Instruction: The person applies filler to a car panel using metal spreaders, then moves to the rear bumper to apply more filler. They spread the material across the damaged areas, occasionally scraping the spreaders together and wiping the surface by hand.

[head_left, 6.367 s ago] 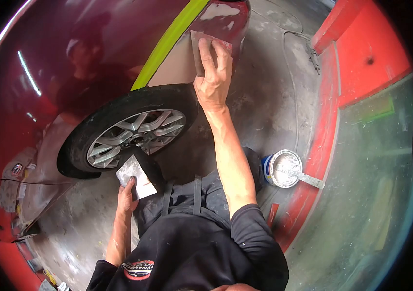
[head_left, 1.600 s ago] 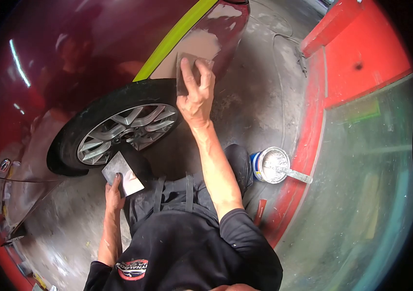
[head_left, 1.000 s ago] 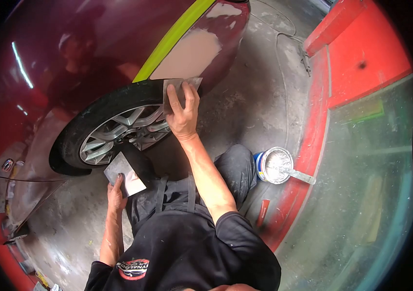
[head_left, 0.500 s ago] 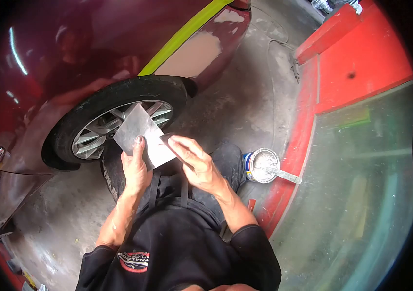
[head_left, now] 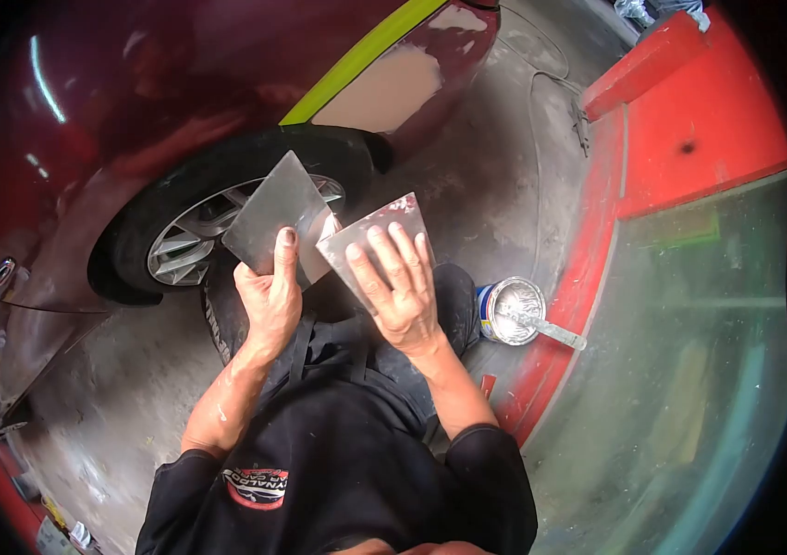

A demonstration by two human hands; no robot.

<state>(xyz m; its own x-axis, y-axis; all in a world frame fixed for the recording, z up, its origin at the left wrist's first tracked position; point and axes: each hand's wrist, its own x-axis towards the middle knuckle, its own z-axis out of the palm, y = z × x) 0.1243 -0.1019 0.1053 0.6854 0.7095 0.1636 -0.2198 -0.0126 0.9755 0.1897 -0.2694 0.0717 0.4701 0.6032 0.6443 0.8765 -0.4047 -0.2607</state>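
The fingers of the left hand are clamped on a grey plate, thumb against its face, with a spoked wheel beyond them. To their right, a pinkish smear shows beside the second plate. Farther off from the fingers, green tape borders a beige patch. The right hand's fingers lie spread across the second plate. Right of them stands an open can, a flat stick over its rim.

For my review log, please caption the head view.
Left hand holds one flat plate, right hand another plate, near a wheel.
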